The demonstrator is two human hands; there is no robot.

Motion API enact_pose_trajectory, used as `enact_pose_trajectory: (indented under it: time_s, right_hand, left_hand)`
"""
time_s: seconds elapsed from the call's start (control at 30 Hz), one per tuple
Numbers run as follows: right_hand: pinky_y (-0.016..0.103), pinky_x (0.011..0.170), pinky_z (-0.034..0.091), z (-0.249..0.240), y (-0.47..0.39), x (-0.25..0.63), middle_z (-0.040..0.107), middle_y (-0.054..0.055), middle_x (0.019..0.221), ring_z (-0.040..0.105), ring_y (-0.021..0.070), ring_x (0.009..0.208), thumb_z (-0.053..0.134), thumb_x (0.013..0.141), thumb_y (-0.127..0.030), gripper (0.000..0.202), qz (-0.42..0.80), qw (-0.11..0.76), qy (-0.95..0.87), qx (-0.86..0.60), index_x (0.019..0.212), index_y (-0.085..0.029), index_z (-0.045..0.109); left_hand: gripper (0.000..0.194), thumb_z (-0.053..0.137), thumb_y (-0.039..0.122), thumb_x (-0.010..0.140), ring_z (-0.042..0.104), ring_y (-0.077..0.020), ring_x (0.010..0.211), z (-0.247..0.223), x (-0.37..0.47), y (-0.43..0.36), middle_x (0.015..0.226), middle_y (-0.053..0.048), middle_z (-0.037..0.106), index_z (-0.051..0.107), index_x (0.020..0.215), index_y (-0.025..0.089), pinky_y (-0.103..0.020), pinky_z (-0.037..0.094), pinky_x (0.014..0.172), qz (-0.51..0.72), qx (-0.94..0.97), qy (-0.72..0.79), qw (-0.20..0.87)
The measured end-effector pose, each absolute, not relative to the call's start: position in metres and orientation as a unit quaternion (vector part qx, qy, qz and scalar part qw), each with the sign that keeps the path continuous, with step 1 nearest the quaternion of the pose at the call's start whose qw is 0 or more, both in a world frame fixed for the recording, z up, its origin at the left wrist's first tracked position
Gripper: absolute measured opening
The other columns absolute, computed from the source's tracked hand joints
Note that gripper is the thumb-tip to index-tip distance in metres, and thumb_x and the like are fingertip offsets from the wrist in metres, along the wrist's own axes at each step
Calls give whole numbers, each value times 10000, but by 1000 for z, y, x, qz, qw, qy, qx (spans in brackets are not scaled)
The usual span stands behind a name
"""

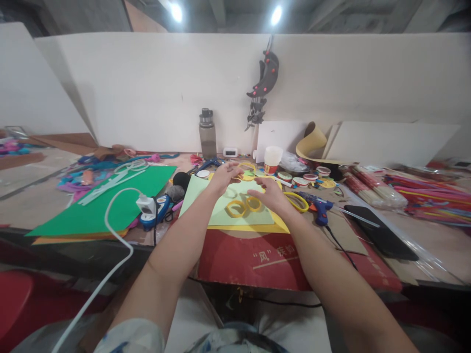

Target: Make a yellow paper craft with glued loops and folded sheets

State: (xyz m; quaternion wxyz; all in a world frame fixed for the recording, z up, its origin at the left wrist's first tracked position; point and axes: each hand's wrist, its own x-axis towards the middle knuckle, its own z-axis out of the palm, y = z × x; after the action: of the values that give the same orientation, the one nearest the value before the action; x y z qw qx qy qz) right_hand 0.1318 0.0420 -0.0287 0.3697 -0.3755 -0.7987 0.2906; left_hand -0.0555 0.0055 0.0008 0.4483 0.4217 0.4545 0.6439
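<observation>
Left hand, right hand both half-curled, grip unclear; we should clear the yellow rings at six o'clock.

Fuzzy rings, matt paper; plastic bottle

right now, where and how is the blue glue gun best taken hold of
By the handle, likely with the right hand coming from the near side. The glue gun lies with its handle angled toward the person, the cord trailing from its end, while the nozzle end points left, away from that grip.
</observation>
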Motion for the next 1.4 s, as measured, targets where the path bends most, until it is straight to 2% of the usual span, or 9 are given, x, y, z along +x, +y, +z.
enact_pose_trajectory:
  time_s: [0.1,0.27,0.37,0.53,0.63,0.73,0.93,1.13,1.4]
  right_hand:
    - [513,1011,366,-21,27,133,645,88,1207,514,307,1180,761,725,-507,486,219,275,-882,-313,1149,-282,683]
    - [493,987,346,-11,4,132,648,61,1269,495,326,1197,820,685,-423,690,179,145,-946,-230,1325,-333,581]
    - [463,963,345,-11,0,129,638,77,1292,490,323,1201,795,715,-361,716,174,129,-955,-203,1380,-314,535]
    - [463,941,346,-15,-2,124,626,91,1275,503,319,1169,765,738,-334,644,165,133,-951,-226,1345,-291,555]
    - [473,962,354,-14,-1,124,591,95,1275,504,311,1168,793,711,-347,685,171,170,-941,-236,1346,-306,540]
    - [477,983,372,-14,6,127,542,103,1273,499,301,1177,800,707,-354,730,181,259,-911,-264,1373,-309,505]
    - [514,1014,383,-20,29,131,505,105,1207,467,316,1182,774,720,-453,621,192,412,-829,-324,1285,-289,578]
    - [516,982,393,-23,33,132,504,121,1166,463,322,1133,731,725,-571,600,166,455,-794,-366,1219,-252,613]
    - [515,954,407,-25,35,132,527,112,1090,483,319,1073,718,733,-571,542,84,472,-801,-358,1126,-215,608]
  left_hand:
    - [322,756,238,765,644,-109,683,-1,-60,8,825,-54,699,590,1016,122,-242,494,646,657,411,468,424]
    - [254,713,162,779,637,-104,660,-1,-63,9,812,-52,688,608,1003,106,-245,495,643,681,377,472,413]
    - [247,723,153,763,627,-97,648,0,-63,7,779,-32,671,626,986,109,-237,491,637,678,370,473,425]
    - [282,772,195,719,612,-97,639,1,-62,6,766,-28,666,648,962,123,-244,486,635,667,370,482,431]
    - [285,782,231,707,604,-98,643,0,-65,6,743,-29,663,662,946,131,-238,472,637,665,369,491,426]
    - [297,796,259,685,597,-97,649,-2,-65,7,747,-28,663,672,929,144,-239,462,647,653,367,507,426]
    - [253,778,229,713,613,-121,713,-2,-48,2,809,-42,663,675,927,144,-309,514,705,602,377,500,497]
    - [249,770,195,735,618,-132,723,1,-31,-1,793,-39,643,663,949,124,-359,563,718,592,396,464,527]
    - [324,788,224,714,680,-188,788,0,-29,-2,857,-67,695,596,966,153,-439,580,748,583,401,461,536]
